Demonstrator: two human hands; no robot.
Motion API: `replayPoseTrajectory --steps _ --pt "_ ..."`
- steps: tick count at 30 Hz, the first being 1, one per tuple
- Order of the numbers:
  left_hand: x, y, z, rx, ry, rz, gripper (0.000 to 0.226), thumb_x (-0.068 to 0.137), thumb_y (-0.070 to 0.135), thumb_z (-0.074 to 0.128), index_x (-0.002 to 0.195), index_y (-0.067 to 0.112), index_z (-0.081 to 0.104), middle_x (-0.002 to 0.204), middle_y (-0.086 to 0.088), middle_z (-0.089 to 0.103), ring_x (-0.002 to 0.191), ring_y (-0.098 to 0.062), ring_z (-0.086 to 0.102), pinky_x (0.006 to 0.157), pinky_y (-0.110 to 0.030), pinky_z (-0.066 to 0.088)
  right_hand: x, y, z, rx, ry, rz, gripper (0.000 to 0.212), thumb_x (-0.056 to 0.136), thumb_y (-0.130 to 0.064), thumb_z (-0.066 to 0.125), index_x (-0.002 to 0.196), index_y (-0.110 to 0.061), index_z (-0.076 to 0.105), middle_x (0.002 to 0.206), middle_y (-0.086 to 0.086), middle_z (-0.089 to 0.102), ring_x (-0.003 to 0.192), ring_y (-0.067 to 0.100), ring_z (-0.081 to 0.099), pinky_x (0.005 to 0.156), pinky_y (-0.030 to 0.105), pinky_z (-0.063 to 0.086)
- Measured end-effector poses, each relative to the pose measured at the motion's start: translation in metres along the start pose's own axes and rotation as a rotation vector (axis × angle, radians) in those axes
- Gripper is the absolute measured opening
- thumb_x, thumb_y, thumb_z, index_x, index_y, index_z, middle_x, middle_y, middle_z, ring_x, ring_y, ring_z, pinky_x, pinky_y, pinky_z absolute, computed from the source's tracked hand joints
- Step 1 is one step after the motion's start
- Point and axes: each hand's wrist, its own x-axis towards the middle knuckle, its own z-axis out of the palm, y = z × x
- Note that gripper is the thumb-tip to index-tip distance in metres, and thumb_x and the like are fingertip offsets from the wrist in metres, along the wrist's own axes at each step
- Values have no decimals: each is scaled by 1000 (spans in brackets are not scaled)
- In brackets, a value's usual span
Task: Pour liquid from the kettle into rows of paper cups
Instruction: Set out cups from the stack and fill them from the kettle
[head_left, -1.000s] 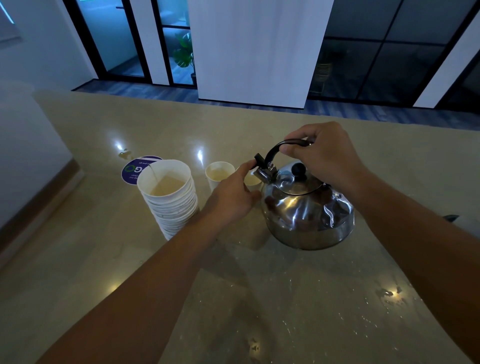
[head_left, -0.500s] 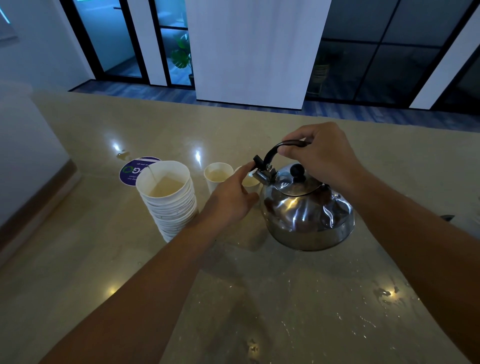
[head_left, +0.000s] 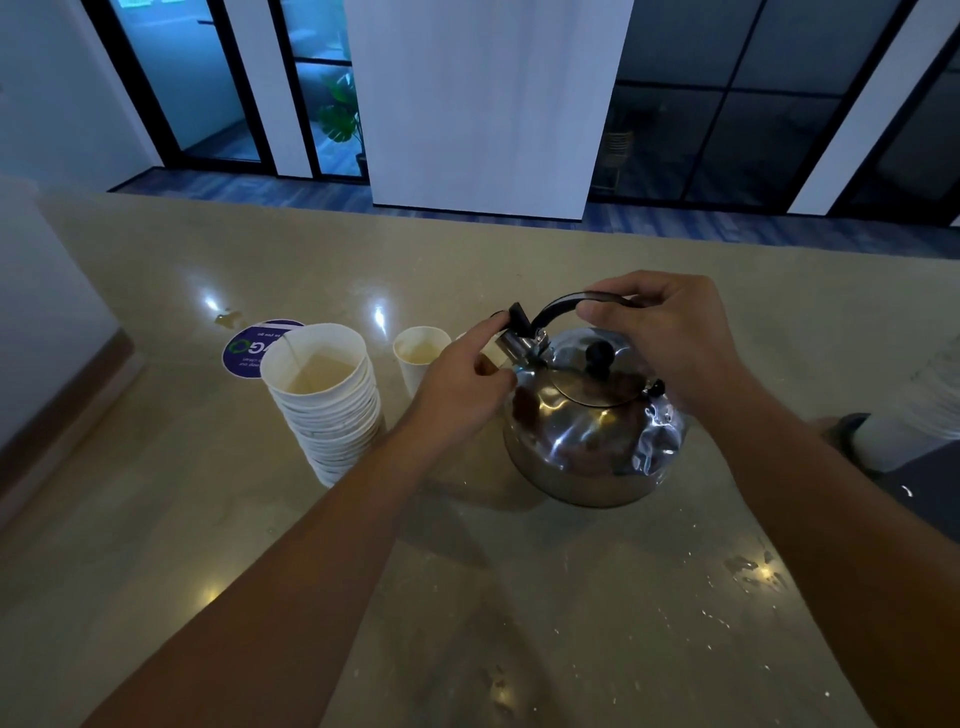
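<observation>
A dented steel kettle (head_left: 592, 431) stands on the beige counter (head_left: 208, 509). My right hand (head_left: 665, 338) grips its black arched handle from above. My left hand (head_left: 457, 384) is at the spout, index finger and thumb pinching the black spout cap (head_left: 517, 319). Left of the kettle stands a tall stack of paper cups (head_left: 327, 410); the top cup holds pale liquid. Behind it to the right, a single paper cup (head_left: 418, 353) also holds liquid. Another cup (head_left: 488, 359) is mostly hidden behind my left hand.
A round purple sticker (head_left: 244, 349) lies on the counter behind the stack, with a small puddle (head_left: 228, 318) beyond it. Water drops (head_left: 753, 571) spot the counter at the right. A white and dark object (head_left: 893, 441) sits at the right edge. A wall borders the left.
My left index finger has moved up onto the spout cap. The kettle and my right hand have hardly moved.
</observation>
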Motion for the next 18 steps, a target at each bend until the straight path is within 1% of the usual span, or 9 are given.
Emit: replayPoseTrajectory --steps 1,3,4,6,8,10,12,14,18 --pt "-3 1 1 -27 7 4 64 92 10 63 148 36 45 77 -7 60 65 -9 54 52 -12 42 -4 1 -3 37 5 19 13 75 -19 88 85 -24 81 82 2 77 80 27 73 70 35 60" --pt "-11 2 3 -45 20 11 61 92 9 63 145 36 48 77 -8 59 70 -12 56 58 -14 45 -14 1 -8 104 3 58 14 74 -15 87 85 -21 81 79 7 74 65 20 69 52 26 53" --pt "-16 2 5 -41 28 17 60 92 9 62 144 37 50 76 -9 60 71 -13 57 63 -19 48 -19 2 -10 129 -1 75 14 74 -14 87 85 -20 81 79 8 74 63 16 68 49 22 49" --pt "-27 2 9 -36 47 41 57 92 6 62 140 35 54 74 -5 62 71 -10 58 66 -24 50 -30 7 -16 160 -16 101 16 74 -11 86 88 -17 81 74 5 74 60 14 67 48 19 47" --pt "-42 2 16 -51 50 53 55 92 6 63 140 32 55 77 5 65 73 -6 60 63 -14 45 -44 13 -21 202 -22 126 20 71 -9 85 90 -12 80 65 2 70 48 9 60 43 18 41" --pt "-58 1 24 -71 42 30 56 93 8 63 143 31 52 84 16 67 80 -5 62 60 -8 41 -55 21 -24 215 -19 163 21 67 -14 86 87 -15 81 63 2 69 47 11 56 49 20 38" --pt "-74 -4 33 -89 42 2 57 93 9 63 144 33 51 66 22 61 63 5 56 55 -7 39 -68 28 -25 223 -14 187 19 66 -16 86 83 -20 82 64 3 70 53 16 58 58 28 41" --pt "-86 -9 40 -89 60 -20 57 93 10 63 142 35 51 62 26 57 60 8 52 55 -7 40 -78 34 -26 224 -14 212 18 64 -18 86 81 -23 82 65 6 70 59 24 57 63 36 41" --pt "-104 -13 50 -90 87 -46 55 93 10 61 141 33 54 64 21 58 64 9 55 58 -6 42 -96 43 -30 212 -45 238 30 60 -22 82 87 -13 79 46 -8 53 35 6 36 41 16 25"
